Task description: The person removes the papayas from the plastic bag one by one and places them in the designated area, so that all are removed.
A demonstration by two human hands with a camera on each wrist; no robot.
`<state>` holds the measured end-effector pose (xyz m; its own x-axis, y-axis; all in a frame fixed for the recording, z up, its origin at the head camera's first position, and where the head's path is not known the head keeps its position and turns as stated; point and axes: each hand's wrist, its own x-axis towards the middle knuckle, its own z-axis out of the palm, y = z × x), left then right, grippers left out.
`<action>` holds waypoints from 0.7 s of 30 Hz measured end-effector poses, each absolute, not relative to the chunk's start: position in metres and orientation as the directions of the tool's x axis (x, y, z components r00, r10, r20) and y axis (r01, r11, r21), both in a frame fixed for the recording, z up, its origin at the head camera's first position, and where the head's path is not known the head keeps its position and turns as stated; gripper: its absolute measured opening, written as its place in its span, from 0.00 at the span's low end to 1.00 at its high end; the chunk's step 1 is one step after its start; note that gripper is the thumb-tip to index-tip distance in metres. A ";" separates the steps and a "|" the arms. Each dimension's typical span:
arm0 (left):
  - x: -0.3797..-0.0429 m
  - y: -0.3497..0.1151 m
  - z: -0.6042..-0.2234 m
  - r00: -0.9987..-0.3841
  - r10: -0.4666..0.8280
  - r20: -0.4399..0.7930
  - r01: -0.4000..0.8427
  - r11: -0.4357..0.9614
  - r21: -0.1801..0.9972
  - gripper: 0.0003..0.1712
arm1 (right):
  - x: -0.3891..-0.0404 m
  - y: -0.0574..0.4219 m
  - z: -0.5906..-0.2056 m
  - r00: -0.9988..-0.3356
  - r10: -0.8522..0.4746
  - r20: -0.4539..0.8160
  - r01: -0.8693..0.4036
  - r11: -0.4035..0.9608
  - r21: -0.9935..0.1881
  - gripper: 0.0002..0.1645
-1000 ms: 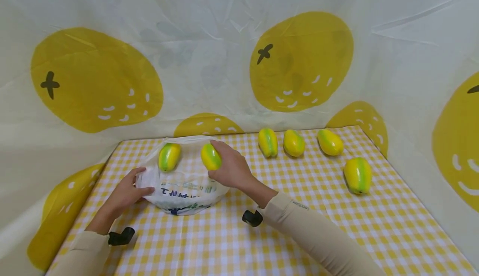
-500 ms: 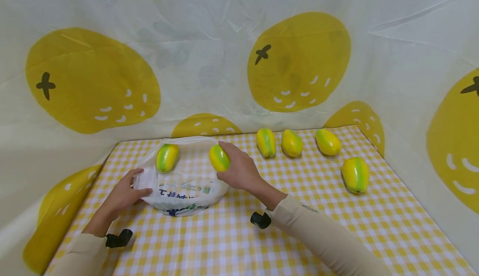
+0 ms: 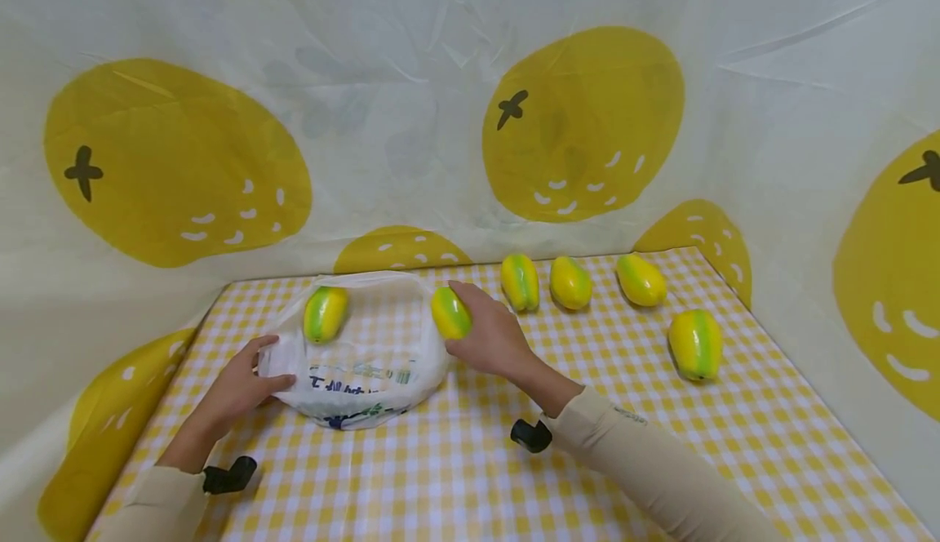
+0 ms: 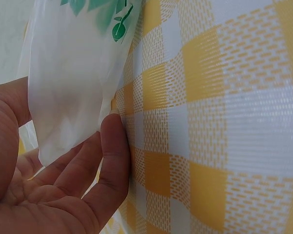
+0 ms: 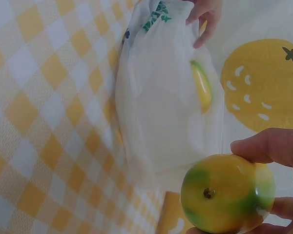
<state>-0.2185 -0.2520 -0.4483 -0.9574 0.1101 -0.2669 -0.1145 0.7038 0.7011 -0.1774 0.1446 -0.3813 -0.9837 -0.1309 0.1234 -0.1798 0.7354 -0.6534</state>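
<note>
A white translucent plastic bag point(image 3: 367, 407) with printed lettering lies with its mouth spread wide on the table. My left hand point(image 3: 238, 383) holds its left edge between thumb and fingers; in the left wrist view the bag's plastic point(image 4: 71, 97) runs between them. One yellow papaya-like fruit with green stripes point(image 3: 325, 314) sits inside the bag at its left. My right hand point(image 3: 488, 334) grips another such fruit point(image 3: 451, 313) at the bag's right rim. The right wrist view shows this fruit's end point(image 5: 224, 195) held between thumb and fingers, with the bag behind it.
Three similar fruits, a ribbed one point(image 3: 520, 282), a rounder one point(image 3: 571, 283) and a tilted one point(image 3: 641, 281), lie along the back of the checked table point(image 3: 441, 477). Another fruit point(image 3: 695, 344) lies farther right. A fruit-printed curtain point(image 3: 411, 117) hangs behind.
My right hand has moved right with the fruit, from over the bag's mouth to its right rim. The left hand stays at the bag's left edge. The head view has shifted slightly.
</note>
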 end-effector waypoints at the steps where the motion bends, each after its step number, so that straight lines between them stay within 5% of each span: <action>1: -0.219 -0.252 -0.448 -0.957 0.110 -0.267 -0.115 0.704 0.701 0.56 | -0.177 0.146 -0.382 -0.984 -0.127 0.123 -0.176 0.737 -0.653 0.52; 21: -0.220 -0.251 -0.448 -0.956 0.095 -0.277 -0.129 0.715 0.687 0.56 | -0.175 0.177 -0.385 -0.994 -0.067 0.083 -0.105 0.758 -0.644 0.53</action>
<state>-0.2196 -0.2511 -0.4484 -0.9561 0.0945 -0.2774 -0.1286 0.7152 0.6870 -0.1746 0.1766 -0.3846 -0.9943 -0.0668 0.0834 -0.1049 0.7582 -0.6435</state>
